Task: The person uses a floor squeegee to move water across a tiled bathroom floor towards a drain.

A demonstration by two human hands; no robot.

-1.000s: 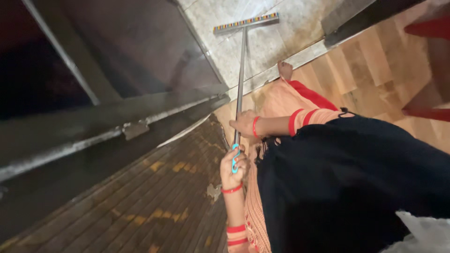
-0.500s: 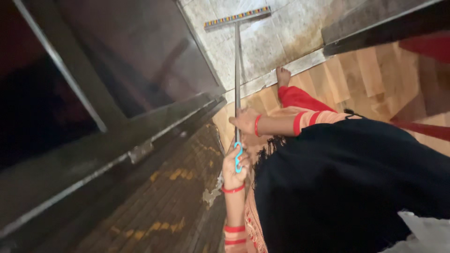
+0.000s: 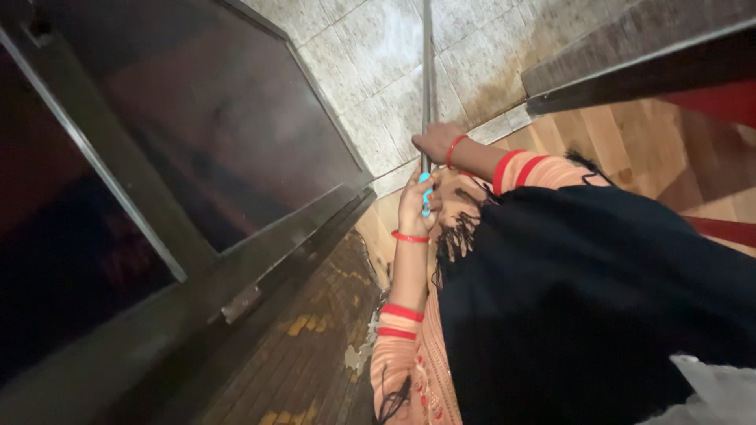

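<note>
Since the earlier frame, wiper head has left view. Left hand (image 3: 415, 203) and right hand (image 3: 435, 142) clasp the pole (image 3: 428, 71) mid-stroke over tiled floor (image 3: 370, 63); next likely a pull-back.

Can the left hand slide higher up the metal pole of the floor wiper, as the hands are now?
Probably not far. The left hand grips the blue handle end of the metal pole, and the right hand is closed around the pole just above it, so it blocks the way. Beyond the right hand the pole is bare.
</note>
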